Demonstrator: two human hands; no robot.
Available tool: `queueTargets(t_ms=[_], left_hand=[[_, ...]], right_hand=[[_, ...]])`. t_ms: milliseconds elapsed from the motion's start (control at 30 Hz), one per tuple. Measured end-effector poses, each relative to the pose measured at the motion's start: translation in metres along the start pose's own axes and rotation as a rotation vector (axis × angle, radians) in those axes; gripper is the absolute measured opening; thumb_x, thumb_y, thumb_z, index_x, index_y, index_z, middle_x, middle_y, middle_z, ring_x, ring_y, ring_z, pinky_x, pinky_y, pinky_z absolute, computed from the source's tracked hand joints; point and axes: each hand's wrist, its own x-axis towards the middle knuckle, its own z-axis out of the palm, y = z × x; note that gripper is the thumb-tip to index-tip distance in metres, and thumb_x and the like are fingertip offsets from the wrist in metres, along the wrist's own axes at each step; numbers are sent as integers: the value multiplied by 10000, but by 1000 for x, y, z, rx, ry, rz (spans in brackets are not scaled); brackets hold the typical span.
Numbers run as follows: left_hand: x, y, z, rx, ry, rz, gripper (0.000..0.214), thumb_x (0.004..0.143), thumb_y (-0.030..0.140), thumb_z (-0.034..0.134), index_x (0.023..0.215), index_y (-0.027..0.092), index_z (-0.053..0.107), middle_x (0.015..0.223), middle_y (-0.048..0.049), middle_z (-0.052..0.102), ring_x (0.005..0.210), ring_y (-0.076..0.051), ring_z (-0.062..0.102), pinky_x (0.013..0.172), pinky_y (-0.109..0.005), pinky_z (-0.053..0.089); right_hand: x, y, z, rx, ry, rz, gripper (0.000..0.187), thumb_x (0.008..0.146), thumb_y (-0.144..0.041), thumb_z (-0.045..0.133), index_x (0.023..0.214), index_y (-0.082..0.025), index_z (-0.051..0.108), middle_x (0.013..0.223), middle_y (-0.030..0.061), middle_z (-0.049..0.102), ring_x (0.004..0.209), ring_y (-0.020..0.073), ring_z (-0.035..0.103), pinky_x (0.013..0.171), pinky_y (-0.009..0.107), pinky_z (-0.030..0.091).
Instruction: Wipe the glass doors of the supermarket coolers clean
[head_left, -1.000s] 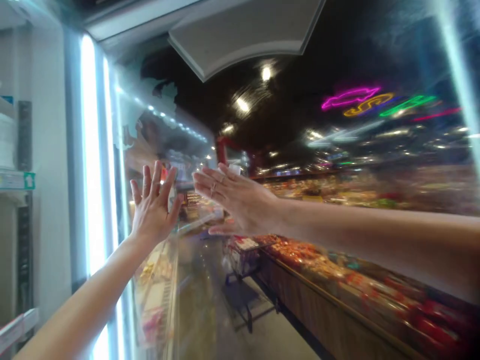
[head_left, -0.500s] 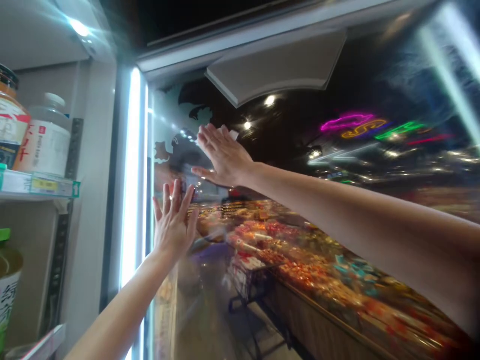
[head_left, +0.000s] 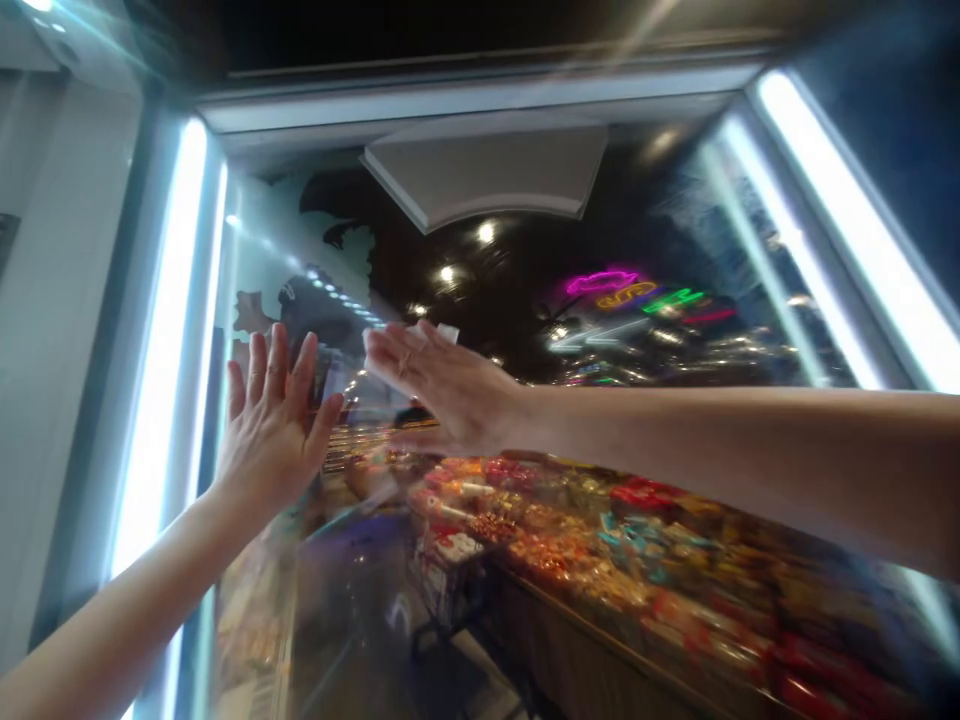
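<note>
My left hand lies open and flat against the glass door of a lit cooler, fingers spread and pointing up. Just to its right, my right hand reaches across from the right, fingers straight and pressed together against the glass. A small white cloth is pressed under those fingers, and only its edges show. The two hands are about a hand's width apart at the left part of the door.
Bright light strips run down the door frame at the left and right. In the glass I see a long store counter of colourful goods, a shopping cart and neon signs.
My right hand rose up the glass with the cloth, then came back down level with my left hand. The view swung right, and the shelf with bottles at the left left the picture.
</note>
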Motion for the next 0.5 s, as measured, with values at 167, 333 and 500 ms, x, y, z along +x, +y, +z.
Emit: queueTargets(t_ms=[167, 333, 500], left_hand=[[29, 41, 2, -6, -22, 97, 758, 1028, 609, 288, 1665, 210, 197, 1767, -102, 65, 1628, -367, -9, 1313, -665, 35], [60, 101, 19, -11, 11, 228, 744, 1028, 562, 345, 1667, 213, 189, 1769, -122, 69, 1629, -386, 12, 1298, -689, 75], [83, 158, 42, -14, -14, 220, 746, 1021, 585, 339, 1658, 215, 224, 1766, -121, 100, 1631, -366, 14, 1302, -665, 64]], right_hand=[[-34, 50, -16, -13, 137, 249, 1055, 966, -797, 313, 1669, -64, 30, 1755, 175, -9, 1633, 325, -37, 1333, 564, 13], [-74, 75, -23, -6, 62, 54, 1005, 977, -781, 319, 1681, -127, 24, 1762, 141, 54, 1639, 286, 12, 1339, 553, 69], [-127, 120, -39, -29, 156, 396, 1017, 981, -769, 309, 1674, -107, -32, 1754, 178, -5, 1630, 348, -23, 1315, 630, 70]])
